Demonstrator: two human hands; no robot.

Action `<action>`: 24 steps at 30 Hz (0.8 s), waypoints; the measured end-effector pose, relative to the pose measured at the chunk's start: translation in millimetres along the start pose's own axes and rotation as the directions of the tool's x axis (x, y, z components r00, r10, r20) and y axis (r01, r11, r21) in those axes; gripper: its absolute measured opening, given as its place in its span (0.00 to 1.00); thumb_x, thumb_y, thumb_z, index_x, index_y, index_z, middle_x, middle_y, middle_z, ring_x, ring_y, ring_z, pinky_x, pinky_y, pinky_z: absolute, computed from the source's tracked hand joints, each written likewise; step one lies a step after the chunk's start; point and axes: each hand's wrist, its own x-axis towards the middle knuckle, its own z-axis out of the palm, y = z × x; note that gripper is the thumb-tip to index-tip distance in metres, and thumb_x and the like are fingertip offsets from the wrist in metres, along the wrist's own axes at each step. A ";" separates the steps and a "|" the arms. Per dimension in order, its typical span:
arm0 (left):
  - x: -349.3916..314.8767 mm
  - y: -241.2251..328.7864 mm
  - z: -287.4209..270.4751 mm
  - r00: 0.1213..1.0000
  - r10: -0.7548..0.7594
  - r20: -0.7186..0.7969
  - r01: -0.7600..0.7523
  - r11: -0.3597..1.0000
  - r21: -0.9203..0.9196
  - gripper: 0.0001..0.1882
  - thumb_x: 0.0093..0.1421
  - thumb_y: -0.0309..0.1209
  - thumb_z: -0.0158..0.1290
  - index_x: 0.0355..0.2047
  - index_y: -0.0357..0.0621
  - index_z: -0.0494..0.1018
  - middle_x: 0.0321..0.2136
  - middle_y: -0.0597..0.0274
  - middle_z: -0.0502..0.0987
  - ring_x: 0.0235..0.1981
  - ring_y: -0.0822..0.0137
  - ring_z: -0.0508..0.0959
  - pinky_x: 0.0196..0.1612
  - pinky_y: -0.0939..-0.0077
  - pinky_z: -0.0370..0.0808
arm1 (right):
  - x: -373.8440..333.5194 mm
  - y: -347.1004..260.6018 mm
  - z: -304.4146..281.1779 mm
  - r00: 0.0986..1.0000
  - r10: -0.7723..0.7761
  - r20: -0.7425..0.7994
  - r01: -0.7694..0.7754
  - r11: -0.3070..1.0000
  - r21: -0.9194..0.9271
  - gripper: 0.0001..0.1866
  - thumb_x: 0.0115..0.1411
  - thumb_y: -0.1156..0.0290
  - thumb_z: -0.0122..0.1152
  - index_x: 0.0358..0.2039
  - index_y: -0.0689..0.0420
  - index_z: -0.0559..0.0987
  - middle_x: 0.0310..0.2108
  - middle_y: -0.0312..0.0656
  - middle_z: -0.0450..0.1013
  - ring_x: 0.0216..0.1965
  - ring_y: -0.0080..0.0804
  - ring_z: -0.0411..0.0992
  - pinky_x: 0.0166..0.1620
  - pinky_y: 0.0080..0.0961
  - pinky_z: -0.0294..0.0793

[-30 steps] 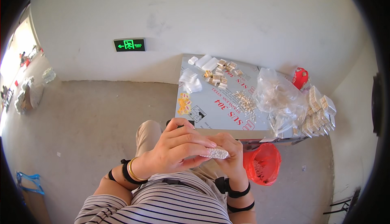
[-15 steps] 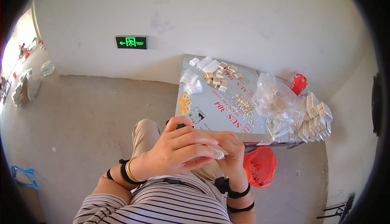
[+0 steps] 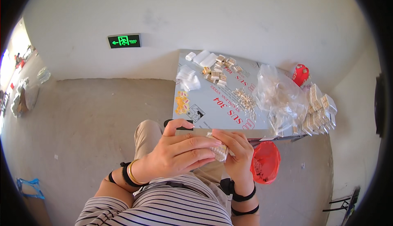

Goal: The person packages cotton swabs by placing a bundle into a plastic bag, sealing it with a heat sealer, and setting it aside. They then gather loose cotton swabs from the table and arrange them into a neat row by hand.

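Between my two hands, in front of my waist, is a small clear packet of what look like cotton swabs (image 3: 220, 154), with rows of white tips showing. My left hand (image 3: 180, 150) grips it from the left, its index finger raised and bent. My right hand (image 3: 238, 150) pinches the packet's right side, thumb and fingers around its upper edge. Part of the packet is hidden behind the fingers. Beyond my hands, loose swabs (image 3: 245, 103) lie scattered on the grey table (image 3: 204, 121). Several small swab bundles (image 3: 215, 76) sit farther back.
White plastic sleeves (image 3: 188, 78) and yellow stickers (image 3: 181, 103) lie on the table's left side. A large clear bag (image 3: 278, 95), stacked packets (image 3: 319, 115) and a red bag (image 3: 301, 74) occupy its right side. Below the near edge is a red-lined bin (image 3: 266, 164).
The packet has turned so more of its face shows. My right hand's fingers have shifted up and over its top edge. The view has moved slightly.
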 end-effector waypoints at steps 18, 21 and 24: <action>0.1 -20.9 11.4 0.995 0.038 0.088 -0.042 0.998 0.043 0.11 0.49 0.28 0.68 0.33 0.51 0.79 0.44 0.72 0.81 0.39 0.77 0.81 0.46 0.70 0.64 | 10.1 31.7 12.6 0.948 0.124 0.294 -0.238 0.888 0.392 0.23 0.48 0.85 0.61 0.47 0.57 0.82 0.44 0.44 0.81 0.43 0.40 0.79 0.49 0.31 0.75; 0.0 -19.3 15.7 0.999 -0.009 0.051 0.005 0.997 0.080 0.13 0.47 0.29 0.69 0.33 0.52 0.78 0.45 0.73 0.81 0.39 0.76 0.82 0.46 0.70 0.63 | 9.2 32.8 15.7 0.961 0.133 0.241 -0.218 0.902 0.372 0.23 0.47 0.85 0.61 0.46 0.57 0.82 0.43 0.43 0.81 0.42 0.41 0.79 0.48 0.32 0.75; 2.4 -19.5 18.7 0.996 -0.086 0.039 0.080 0.990 0.120 0.13 0.47 0.28 0.69 0.32 0.52 0.78 0.45 0.72 0.81 0.40 0.76 0.82 0.47 0.70 0.63 | 12.6 31.1 15.8 0.981 0.116 0.155 -0.150 0.963 0.226 0.24 0.46 0.85 0.61 0.46 0.57 0.82 0.42 0.43 0.81 0.40 0.41 0.78 0.48 0.32 0.76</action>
